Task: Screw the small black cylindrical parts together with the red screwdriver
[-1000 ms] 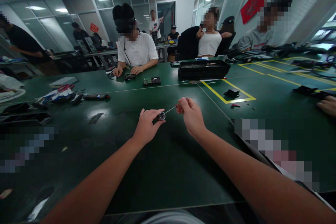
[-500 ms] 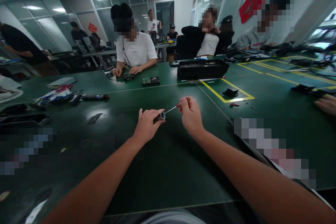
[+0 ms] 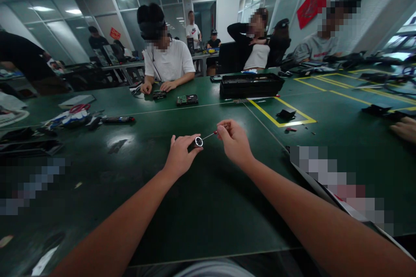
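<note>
Over the green table (image 3: 201, 207), my left hand (image 3: 180, 154) grips a small black cylinder (image 3: 197, 142) with a pale ring at its end, which faces right. My right hand (image 3: 234, 140) is closed around the red handle of a thin screwdriver (image 3: 209, 134). The metal shaft points left and down, its tip at the ringed end of the cylinder. Whether the tip is inside or only touches the end cannot be made out.
A long black housing (image 3: 251, 85) and a green circuit board (image 3: 187, 100) lie beyond my hands. Left are a dark pen-like tool (image 3: 118, 120) and a cable pile (image 3: 73, 117). A person in white (image 3: 170, 58) sits opposite; another person's hand (image 3: 404, 129) rests at right.
My right hand and the screwdriver have moved slightly left, and the cylinder has shifted a little left too. In the background, the person at far left has bent lower.
</note>
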`<state>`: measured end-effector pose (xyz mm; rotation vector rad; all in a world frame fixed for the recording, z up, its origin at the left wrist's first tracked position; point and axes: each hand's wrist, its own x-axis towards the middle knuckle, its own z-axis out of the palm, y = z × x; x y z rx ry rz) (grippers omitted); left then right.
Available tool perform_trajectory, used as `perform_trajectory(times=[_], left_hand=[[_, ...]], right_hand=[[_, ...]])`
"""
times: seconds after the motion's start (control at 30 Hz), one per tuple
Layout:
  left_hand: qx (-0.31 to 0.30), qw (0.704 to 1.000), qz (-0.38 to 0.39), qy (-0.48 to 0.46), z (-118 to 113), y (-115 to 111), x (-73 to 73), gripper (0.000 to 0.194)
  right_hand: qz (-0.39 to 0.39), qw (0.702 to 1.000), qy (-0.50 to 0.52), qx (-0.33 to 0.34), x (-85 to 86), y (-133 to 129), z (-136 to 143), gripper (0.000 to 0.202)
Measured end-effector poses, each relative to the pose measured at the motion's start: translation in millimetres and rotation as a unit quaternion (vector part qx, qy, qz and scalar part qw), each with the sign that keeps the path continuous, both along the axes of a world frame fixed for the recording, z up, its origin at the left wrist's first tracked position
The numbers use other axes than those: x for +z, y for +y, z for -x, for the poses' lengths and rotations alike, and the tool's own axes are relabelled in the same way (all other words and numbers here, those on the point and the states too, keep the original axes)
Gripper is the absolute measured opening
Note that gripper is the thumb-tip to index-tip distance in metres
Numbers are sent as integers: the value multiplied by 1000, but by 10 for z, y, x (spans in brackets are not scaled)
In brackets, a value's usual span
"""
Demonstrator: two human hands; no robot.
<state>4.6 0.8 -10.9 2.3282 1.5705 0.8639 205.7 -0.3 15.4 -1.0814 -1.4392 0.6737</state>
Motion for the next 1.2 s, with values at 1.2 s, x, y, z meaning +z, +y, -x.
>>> perform_trajectory(times=[1.2], left_hand=[[-29, 997, 20, 66, -2, 34, 3, 41]], right_hand=[[46, 987, 105, -115, -206, 202, -56, 28]])
